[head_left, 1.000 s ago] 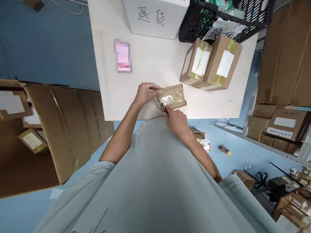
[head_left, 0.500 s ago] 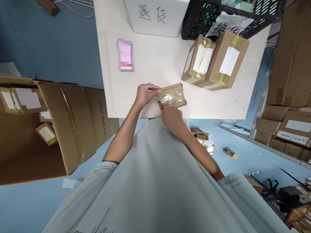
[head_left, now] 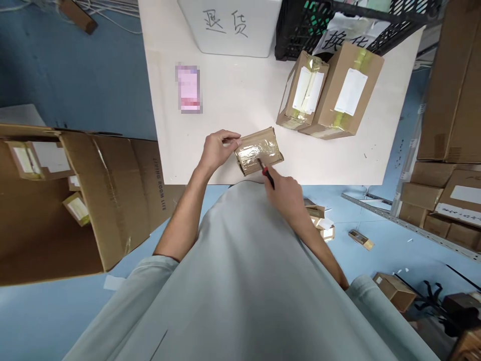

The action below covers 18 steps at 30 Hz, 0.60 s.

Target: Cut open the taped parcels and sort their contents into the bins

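A small, flat cardboard box (head_left: 252, 150) wrapped in shiny clear tape lies slightly turned near the front edge of the table. My left hand (head_left: 218, 149) pinches its upper left corner between thumb and fingers. In my right hand (head_left: 286, 193) is a box cutter (head_left: 267, 175) with a red and black handle, its tip pointing up and left over the taped top. Whether the tip touches the tape I cannot tell. The palm of my right hand hides the rear of the handle.
Two taped cartons (head_left: 343, 93) stand at the table's right, before a black crate (head_left: 293, 30). A white bin (head_left: 233, 42) stands at the back. Left lies a blurred pink item (head_left: 189, 90). A large open carton (head_left: 112, 200) holding boxes is beside the table.
My right hand has drawn back to the right and down from the box's left end, bringing the box cutter into view. My left hand keeps its corner grip.
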Tool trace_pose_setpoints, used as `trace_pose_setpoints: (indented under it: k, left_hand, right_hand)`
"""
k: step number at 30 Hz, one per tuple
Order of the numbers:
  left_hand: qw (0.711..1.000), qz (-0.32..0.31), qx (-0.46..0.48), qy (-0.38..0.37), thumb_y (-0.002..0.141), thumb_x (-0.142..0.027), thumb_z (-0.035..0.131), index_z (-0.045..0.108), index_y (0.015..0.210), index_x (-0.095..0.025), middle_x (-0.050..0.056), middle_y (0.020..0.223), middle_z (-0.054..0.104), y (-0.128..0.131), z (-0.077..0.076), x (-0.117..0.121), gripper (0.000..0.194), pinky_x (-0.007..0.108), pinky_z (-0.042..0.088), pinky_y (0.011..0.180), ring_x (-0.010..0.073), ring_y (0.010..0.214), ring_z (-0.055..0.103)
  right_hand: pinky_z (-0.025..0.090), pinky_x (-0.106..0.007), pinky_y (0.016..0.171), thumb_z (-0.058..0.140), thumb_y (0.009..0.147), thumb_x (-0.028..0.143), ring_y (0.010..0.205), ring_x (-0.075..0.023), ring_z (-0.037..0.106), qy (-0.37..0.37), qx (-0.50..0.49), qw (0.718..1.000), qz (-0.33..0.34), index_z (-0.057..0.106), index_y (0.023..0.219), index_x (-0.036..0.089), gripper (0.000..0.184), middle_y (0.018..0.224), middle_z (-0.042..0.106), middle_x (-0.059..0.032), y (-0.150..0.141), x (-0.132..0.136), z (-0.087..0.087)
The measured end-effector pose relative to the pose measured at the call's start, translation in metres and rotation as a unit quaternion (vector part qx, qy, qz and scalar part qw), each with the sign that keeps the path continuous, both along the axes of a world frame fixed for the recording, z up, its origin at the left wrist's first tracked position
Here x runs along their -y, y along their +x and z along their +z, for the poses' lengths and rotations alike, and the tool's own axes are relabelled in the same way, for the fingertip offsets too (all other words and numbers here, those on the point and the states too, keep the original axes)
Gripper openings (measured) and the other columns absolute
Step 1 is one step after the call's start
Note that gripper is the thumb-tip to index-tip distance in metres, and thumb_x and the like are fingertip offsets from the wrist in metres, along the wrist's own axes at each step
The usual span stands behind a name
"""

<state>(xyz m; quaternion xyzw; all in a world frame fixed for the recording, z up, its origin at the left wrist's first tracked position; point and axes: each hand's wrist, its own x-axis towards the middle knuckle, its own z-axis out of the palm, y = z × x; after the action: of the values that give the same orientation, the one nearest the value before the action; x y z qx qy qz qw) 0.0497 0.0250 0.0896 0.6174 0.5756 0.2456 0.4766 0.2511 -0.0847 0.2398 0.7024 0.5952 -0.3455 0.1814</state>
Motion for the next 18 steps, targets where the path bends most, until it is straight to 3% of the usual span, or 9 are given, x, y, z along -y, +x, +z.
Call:
trace_pose_setpoints:
  k: [5, 9, 13, 18]
  left_hand:
    - [0.988, -0.091, -0.041, 0.116, 0.104, -0.037, 0.069, 0.081, 0.126, -0.032, 0.007, 0.143, 0.077, 0.054, 0.018, 0.021, 0.026, 0.066, 0.041, 0.133, 0.0374, 0.153, 0.057]
    - [0.983, -0.131, -0.027, 0.124, 0.109, -0.039, 0.061, 0.081, 0.124, -0.031, 0.009, 0.142, 0.076, 0.088, 0.010, 0.036, 0.025, 0.069, 0.028, 0.140, 0.0377, 0.158, 0.054]
    - [0.982, -0.123, -0.035, 0.136, 0.113, -0.041, 0.057, 0.079, 0.126, -0.029, 0.010, 0.142, 0.076, 0.090, -0.001, 0.042, 0.028, 0.068, 0.025, 0.143, 0.0353, 0.160, 0.054]
    - [0.978, -0.131, -0.051, 0.152, 0.114, -0.040, 0.054, 0.077, 0.128, -0.029, 0.010, 0.142, 0.077, 0.087, -0.001, 0.043, 0.029, 0.068, 0.026, 0.143, 0.0342, 0.161, 0.054]
  right_hand:
    - [0.053, -0.037, 0.087, 0.035, 0.119, 0.037, 0.098, -0.0339, 0.078, 0.070, 0.042, 0.993, -0.081, 0.055, 0.169, 0.023, 0.056, 0.110, 0.086, -0.0123, 0.045, -0.001, -0.012]
    - [0.054, -0.037, 0.088, 0.037, 0.117, 0.034, 0.100, -0.0338, 0.078, 0.094, 0.037, 0.992, -0.075, 0.054, 0.170, 0.025, 0.056, 0.114, 0.086, -0.0116, 0.058, -0.006, -0.020]
    - [0.056, -0.040, 0.094, 0.040, 0.118, 0.034, 0.111, -0.0350, 0.078, 0.075, 0.036, 0.995, -0.046, 0.049, 0.174, 0.024, 0.058, 0.123, 0.086, -0.0142, 0.055, -0.018, -0.025]
    - [0.058, -0.042, 0.098, 0.033, 0.119, 0.035, 0.116, -0.0357, 0.077, 0.060, 0.037, 0.997, -0.024, 0.046, 0.175, 0.019, 0.059, 0.127, 0.084, -0.0190, 0.046, -0.036, -0.037]
